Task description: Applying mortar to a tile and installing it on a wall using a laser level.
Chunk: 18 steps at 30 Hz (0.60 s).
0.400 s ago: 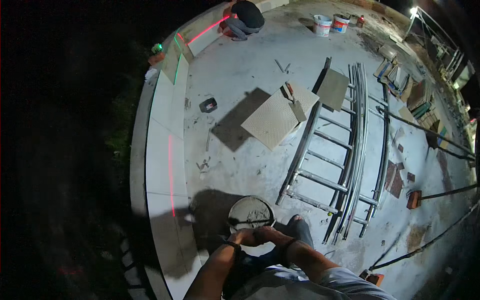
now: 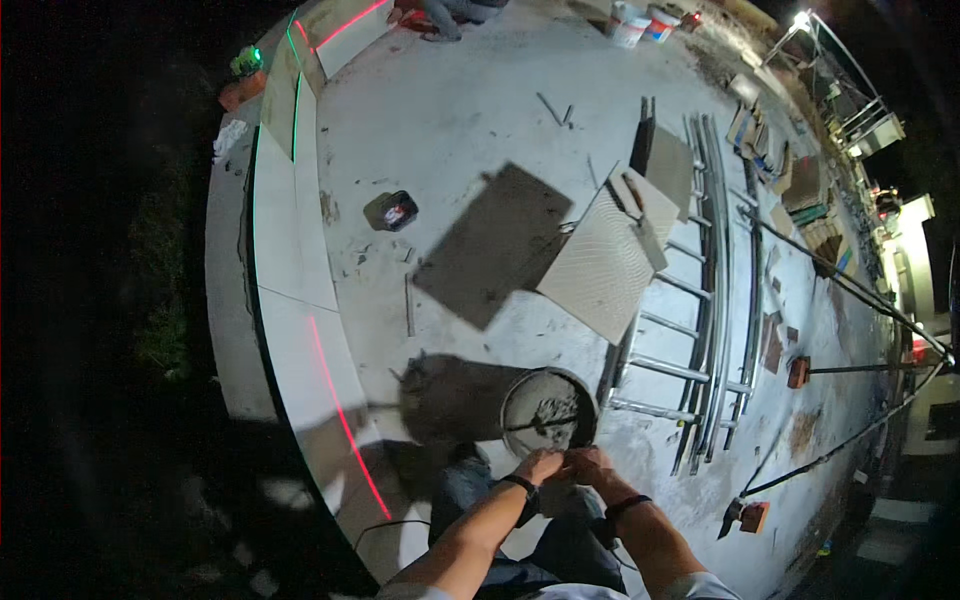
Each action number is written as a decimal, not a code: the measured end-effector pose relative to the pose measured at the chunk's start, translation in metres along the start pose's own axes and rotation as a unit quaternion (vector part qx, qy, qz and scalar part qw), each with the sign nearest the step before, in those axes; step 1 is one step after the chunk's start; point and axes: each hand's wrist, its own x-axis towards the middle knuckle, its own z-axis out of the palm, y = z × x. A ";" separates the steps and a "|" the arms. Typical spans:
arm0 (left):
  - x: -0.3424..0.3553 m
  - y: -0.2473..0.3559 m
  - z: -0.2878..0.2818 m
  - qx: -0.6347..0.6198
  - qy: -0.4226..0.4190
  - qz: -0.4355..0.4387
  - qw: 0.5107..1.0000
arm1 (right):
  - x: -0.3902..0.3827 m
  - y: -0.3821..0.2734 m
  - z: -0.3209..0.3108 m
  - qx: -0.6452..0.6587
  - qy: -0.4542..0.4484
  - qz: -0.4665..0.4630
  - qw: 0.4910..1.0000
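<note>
My left hand point(image 2: 541, 464) and my right hand point(image 2: 590, 462) are close together at the near rim of a bucket of grey mortar point(image 2: 522, 404), fingers closed on something I cannot make out. Beyond the bucket, a textured tile point(image 2: 588, 272) lies raised, casting a wide shadow, with a trowel point(image 2: 648, 243) on it. A dark cord point(image 2: 387, 526) curves by my legs. Along the left, pale panels point(image 2: 292, 353) carry red and green laser lines.
A crouching person point(image 2: 452, 15) is at the top by the low wall. A metal ladder and long tubes point(image 2: 716, 285) lie to the right, with stacked boards point(image 2: 805, 187) and poles point(image 2: 835, 280). Two paint buckets point(image 2: 628, 22) stand far back. A small dark container point(image 2: 393, 210) sits left.
My hands have shifted right along with the bucket's place in the view. The scene has turned with my head; less of the crouching person shows and more of the right side.
</note>
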 end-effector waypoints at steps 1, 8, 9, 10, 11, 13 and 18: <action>-0.030 -0.018 -0.019 0.049 0.060 0.016 0.997 | 0.026 -0.041 0.003 -0.118 -0.022 0.011 0.993; -0.199 -0.062 -0.291 -0.196 0.043 -0.209 0.957 | 0.027 -0.028 -0.005 -0.383 -0.102 0.138 0.908; -0.194 -0.025 -0.353 -0.081 -0.038 -0.330 0.940 | 0.012 -0.009 -0.011 -0.295 -0.190 0.186 0.918; -0.280 -0.083 -0.365 0.024 -0.002 -0.395 0.918 | 0.043 -0.033 -0.014 -0.199 -0.257 0.171 0.930; -0.309 -0.099 -0.389 -0.007 -0.007 -0.411 0.912 | 0.055 -0.021 0.000 -0.073 -0.385 0.201 0.898; -0.337 -0.163 -0.396 0.034 0.018 -0.356 0.934 | 0.036 0.005 0.052 -0.029 -0.316 0.162 0.934; -0.305 -0.222 -0.440 -0.096 -0.131 -0.425 0.891 | 0.071 0.011 0.100 -0.025 -0.049 -0.104 0.993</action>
